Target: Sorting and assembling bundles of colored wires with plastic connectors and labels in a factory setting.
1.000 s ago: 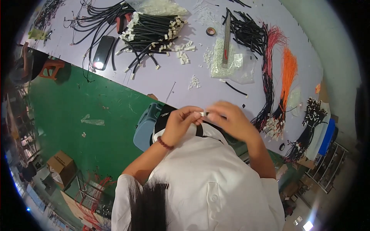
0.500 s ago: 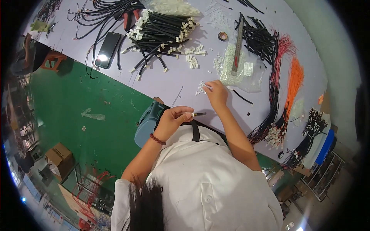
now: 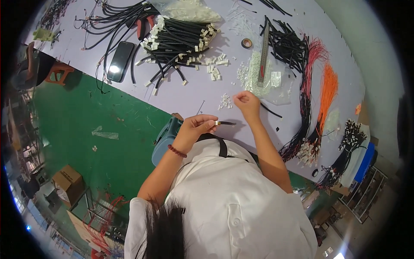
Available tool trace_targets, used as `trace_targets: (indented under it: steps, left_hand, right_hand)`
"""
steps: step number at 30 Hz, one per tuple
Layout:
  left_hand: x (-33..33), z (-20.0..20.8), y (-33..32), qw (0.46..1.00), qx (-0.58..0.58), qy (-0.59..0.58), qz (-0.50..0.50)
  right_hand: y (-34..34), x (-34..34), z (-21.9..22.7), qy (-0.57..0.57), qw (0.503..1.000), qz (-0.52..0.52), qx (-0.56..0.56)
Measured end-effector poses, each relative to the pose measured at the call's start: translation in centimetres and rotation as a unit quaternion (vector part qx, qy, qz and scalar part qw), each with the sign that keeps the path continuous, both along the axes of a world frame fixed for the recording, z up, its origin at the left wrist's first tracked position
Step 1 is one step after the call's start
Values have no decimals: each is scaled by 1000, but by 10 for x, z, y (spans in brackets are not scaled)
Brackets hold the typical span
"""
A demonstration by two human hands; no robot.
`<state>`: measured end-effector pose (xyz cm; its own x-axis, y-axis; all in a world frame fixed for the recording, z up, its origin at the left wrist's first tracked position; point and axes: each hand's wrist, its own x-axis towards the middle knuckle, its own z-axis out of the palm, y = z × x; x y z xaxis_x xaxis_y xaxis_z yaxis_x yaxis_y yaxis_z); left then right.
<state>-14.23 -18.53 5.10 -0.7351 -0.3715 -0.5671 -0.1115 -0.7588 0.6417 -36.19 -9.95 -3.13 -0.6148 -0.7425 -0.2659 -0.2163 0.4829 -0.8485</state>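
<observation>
Near the table's front edge, my left hand (image 3: pixel 197 128) pinches a short black cable (image 3: pixel 228 124) by the white connector (image 3: pixel 216 123) at its end. The cable's free end points to the right. Farther right and a little higher, my right hand (image 3: pixel 248 105) has its fingers pressed together; whatever may be between them is too small to make out. Just left of those fingertips lies a small pile of white plastic pieces (image 3: pixel 224 102). Another black cable (image 3: pixel 271 110) rests to the right of my right hand, partly hidden behind it.
A stack of black cables with white connectors (image 3: pixel 181 41) lies ahead, beside a phone (image 3: pixel 120 61). On the right are a steel ruler (image 3: pixel 263 56), a plastic bag (image 3: pixel 280 93), black tubes (image 3: pixel 286 45) and orange wires (image 3: pixel 328 88). A teal stool (image 3: pixel 166 140) stands at the table edge.
My right hand has drawn back slightly to the right, away from the pile of white pieces. My left hand keeps its grip on the cable's connector, nearly in place.
</observation>
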Motion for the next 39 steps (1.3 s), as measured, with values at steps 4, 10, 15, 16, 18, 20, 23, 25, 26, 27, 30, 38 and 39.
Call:
trace_targets:
  steps: [4,10,15,16,18,20,23,25,26,27,30,38,39]
  left_hand:
    - [-5,7,-4,1000,22,14,-9]
    - [-15,26,-4,998,42,46,-10]
    - [-13,34,-3,996,48,66,-27]
    - [-13,38,-3,996,49,71,-34]
    - [-13,43,-1,995,50,77,-40]
    - [-14,45,0,995,49,74,-51]
    - [-12,46,1,995,43,77,-44]
    - [-12,47,3,996,17,78,-47]
    - [-12,47,4,996,-10,79,-49]
    - [-12,49,6,996,-9,79,-49]
    - [-13,53,9,995,-3,81,-50]
    - [-13,50,14,993,-16,92,-74]
    - [-13,49,15,993,-15,90,-72]
  right_hand:
    - [1,10,86,-220,972,-42,-70]
    - [9,35,147,-43,978,149,-143]
    - [19,45,158,141,951,198,-192]
    - [20,46,159,142,951,197,-192]
    - [20,48,159,173,943,155,-237]
    - [22,49,160,178,942,169,-229]
    - [24,52,165,173,941,190,-222]
    - [27,53,166,161,941,198,-222]
    - [28,52,167,181,933,213,-226]
    - [30,51,167,200,925,228,-230]
    - [32,53,171,189,931,213,-230]
    - [45,58,169,133,968,157,-145]
    - [46,58,167,115,978,127,-122]
